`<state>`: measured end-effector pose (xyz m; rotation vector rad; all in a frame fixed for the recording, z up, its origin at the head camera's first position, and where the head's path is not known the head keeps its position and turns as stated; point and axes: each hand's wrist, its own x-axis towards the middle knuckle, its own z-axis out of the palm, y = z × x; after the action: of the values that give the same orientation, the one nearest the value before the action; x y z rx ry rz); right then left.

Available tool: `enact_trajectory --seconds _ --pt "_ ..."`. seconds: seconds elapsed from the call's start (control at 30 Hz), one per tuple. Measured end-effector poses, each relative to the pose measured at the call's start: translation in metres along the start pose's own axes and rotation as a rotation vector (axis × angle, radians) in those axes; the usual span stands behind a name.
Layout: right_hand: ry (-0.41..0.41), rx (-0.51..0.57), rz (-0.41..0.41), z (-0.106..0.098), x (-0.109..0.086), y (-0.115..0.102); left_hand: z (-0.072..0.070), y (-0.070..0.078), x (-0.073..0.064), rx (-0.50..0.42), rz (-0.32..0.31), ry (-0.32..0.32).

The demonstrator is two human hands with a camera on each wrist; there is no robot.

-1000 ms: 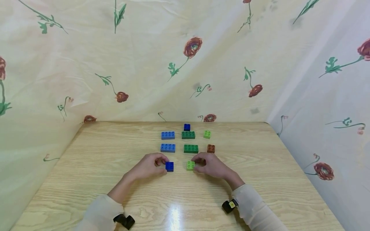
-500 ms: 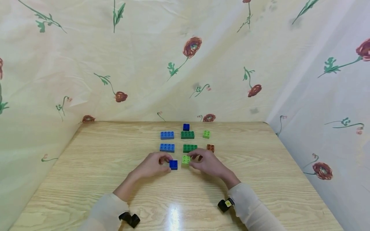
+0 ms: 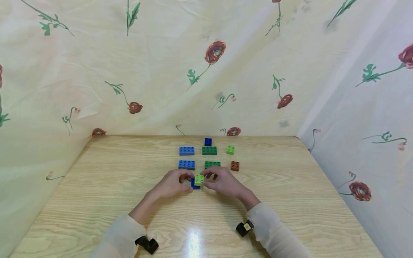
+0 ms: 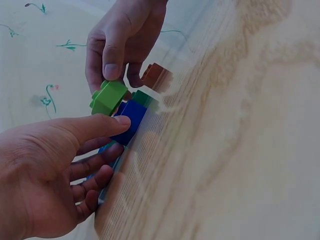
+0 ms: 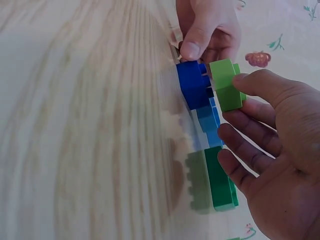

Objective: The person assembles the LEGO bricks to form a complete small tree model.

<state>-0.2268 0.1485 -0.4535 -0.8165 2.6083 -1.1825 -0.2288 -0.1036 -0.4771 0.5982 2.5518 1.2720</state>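
A dark blue toy brick [image 5: 192, 86] is pinched between thumb and fingers of the left hand [image 3: 172, 184], low over the table. The right hand [image 3: 224, 182] pinches a lime green brick [image 3: 199, 179] just above the blue one, slightly offset to the right in the head view. In the right wrist view a narrow gap shows between the blue studs and the underside of the lime brick. From the left wrist view, the left thumb [image 4: 117, 124] lies on the blue brick's side, while the right hand's fingers reach the lime brick from above.
Behind the hands lie two light blue bricks [image 3: 186, 165], two dark green bricks [image 3: 209, 151], a brown brick [image 3: 235, 166], another lime brick [image 3: 230, 150] and another dark blue brick [image 3: 208, 142]. A flowered cloth [image 3: 161, 71] hangs behind the wooden table [image 3: 113, 172].
The right hand has lifted the lime brick and carried it left, over the dark blue brick. The left hand has shifted a little to the right with the blue brick.
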Motion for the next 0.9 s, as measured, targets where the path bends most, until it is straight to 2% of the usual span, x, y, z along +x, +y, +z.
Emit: enact_trajectory --seconds 0.47,0.73,0.9 --pt "-0.027 0.012 -0.006 0.008 0.008 -0.004 -0.001 0.001 0.000 0.000 -0.015 -0.006" --pt "-0.023 -0.012 -0.037 0.008 0.008 -0.003 -0.012 0.007 -0.006 -0.104 0.000 -0.027" --pt "-0.031 -0.022 -0.017 0.007 0.008 -0.005 -0.014 0.009 -0.006 -0.119 0.005 -0.038"
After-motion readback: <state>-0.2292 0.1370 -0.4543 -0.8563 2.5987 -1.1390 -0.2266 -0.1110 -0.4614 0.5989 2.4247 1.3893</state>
